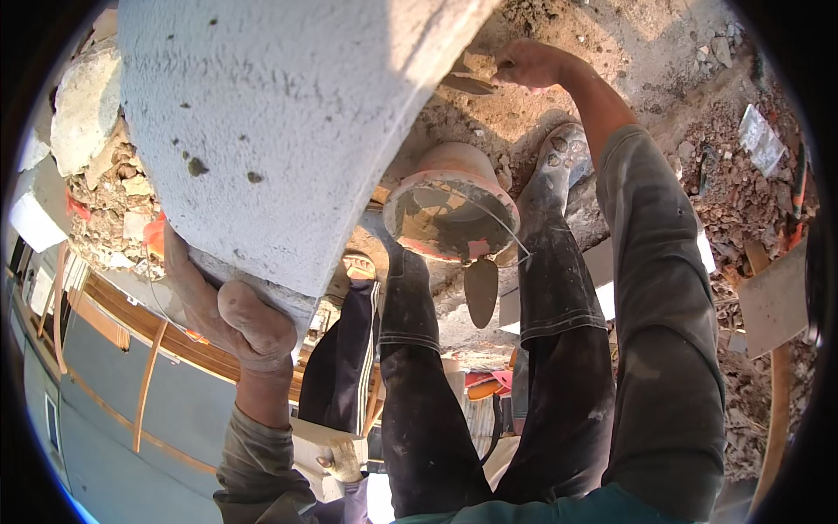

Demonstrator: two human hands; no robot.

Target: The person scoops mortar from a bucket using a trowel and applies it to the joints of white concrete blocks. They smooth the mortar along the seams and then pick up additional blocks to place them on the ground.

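A large pale grey block with a rough face (262,131) fills the upper left. My left hand (240,319) grips its lower edge, fingers wrapped round it. At the top right, my right hand (532,65) is closed on a trowel (467,85), its blade pointing left over the sandy ground. Between the block and my right leg sits a bucket (419,214) with grey mortar inside and a wire handle. A second flat oval trowel blade (481,293) hangs at the bucket's near rim.
My booted legs (559,384) stand among rubble (742,201). Another person's striped trouser leg (336,367) and gloved hand (345,458) are at lower center-left. Broken chunks (83,113) lie left of the block, timber boards (148,384) below them, a board piece (768,297) at far right.
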